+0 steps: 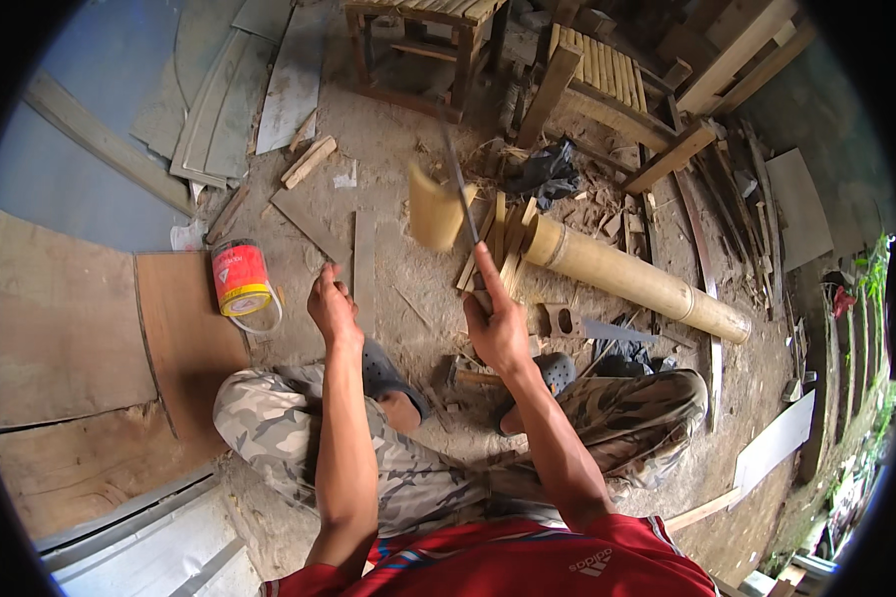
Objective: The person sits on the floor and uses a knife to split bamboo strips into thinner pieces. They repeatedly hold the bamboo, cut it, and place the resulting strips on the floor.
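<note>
A long, narrow-bladed machete (459,179) points away from me, with my right hand (498,328) closed around its handle and the index finger stretched along it. Beside the blade, on its left, a short curved piece of bamboo (431,209) is smeared by motion. No hand is on that piece. My left hand (335,306) is loosely curled above the floor at the left, apart from the bamboo, and nothing shows in its fingers. A thick bamboo pole (637,277) lies to the right of the blade, with split bamboo strips (503,239) by its near end.
A handsaw (597,326) lies near my right foot. To the left stands a red and yellow bucket (242,279). Slatted bamboo stools (418,60) and a wooden frame (607,99) are at the back. Black plastic (548,174), wood scraps and boards (100,318) surround me.
</note>
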{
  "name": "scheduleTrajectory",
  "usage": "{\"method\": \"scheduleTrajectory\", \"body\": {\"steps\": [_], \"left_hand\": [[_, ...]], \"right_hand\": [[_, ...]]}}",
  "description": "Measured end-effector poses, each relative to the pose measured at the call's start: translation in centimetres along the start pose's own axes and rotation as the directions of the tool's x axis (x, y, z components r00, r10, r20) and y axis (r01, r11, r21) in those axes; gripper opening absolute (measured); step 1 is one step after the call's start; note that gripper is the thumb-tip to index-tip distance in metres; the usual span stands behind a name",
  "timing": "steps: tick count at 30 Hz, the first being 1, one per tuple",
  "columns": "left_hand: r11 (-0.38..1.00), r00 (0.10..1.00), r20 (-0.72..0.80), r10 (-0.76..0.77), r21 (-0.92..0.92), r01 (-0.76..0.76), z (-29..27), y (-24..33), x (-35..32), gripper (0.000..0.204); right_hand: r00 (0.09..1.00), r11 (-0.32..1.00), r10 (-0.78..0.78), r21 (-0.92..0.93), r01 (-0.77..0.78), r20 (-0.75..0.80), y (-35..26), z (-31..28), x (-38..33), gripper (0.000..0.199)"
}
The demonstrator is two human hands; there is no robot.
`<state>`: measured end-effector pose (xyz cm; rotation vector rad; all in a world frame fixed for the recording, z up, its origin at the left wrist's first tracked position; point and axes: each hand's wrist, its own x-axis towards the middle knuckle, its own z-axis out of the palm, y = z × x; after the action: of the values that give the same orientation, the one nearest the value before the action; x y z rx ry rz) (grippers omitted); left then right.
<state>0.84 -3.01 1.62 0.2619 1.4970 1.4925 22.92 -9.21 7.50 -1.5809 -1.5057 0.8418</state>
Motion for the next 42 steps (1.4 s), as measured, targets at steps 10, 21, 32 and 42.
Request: {"method": "scheduleTrajectory", "body": {"steps": [10,21,32,42], "left_hand": [[0.996,0.996,-0.017,-0.091,0.011,0.091,0.4,-0.8,-1.0,0.029],[1.000,1.000,0.001,-0.023,-0.001,0.023,0.4,-0.1,-0.1,0.028],[0.999,0.999,0.026,-0.047,-0.016,0.047,1.1,-0.1,-0.4,0.030],[0.999,0.999,0.022,-0.048,-0.021,0.048,0.9,0.2,-0.6,0.031]], "right_hand": [[0.993,0.982,0.067,-0.183,-0.048,0.097,9.4,5.8,-1.1,0.080],[0.991,0.991,-0.129,0.037,0.130,-0.040,1.9,3.0,-0.8,0.078],[0.999,0.999,-0.014,-0.051,0.016,0.035,7.8,3.3,-0.2,0.073],[0.979,0.986,0.140,-0.110,-0.124,0.145,8.9,5.5,-2.9,0.074]]}}
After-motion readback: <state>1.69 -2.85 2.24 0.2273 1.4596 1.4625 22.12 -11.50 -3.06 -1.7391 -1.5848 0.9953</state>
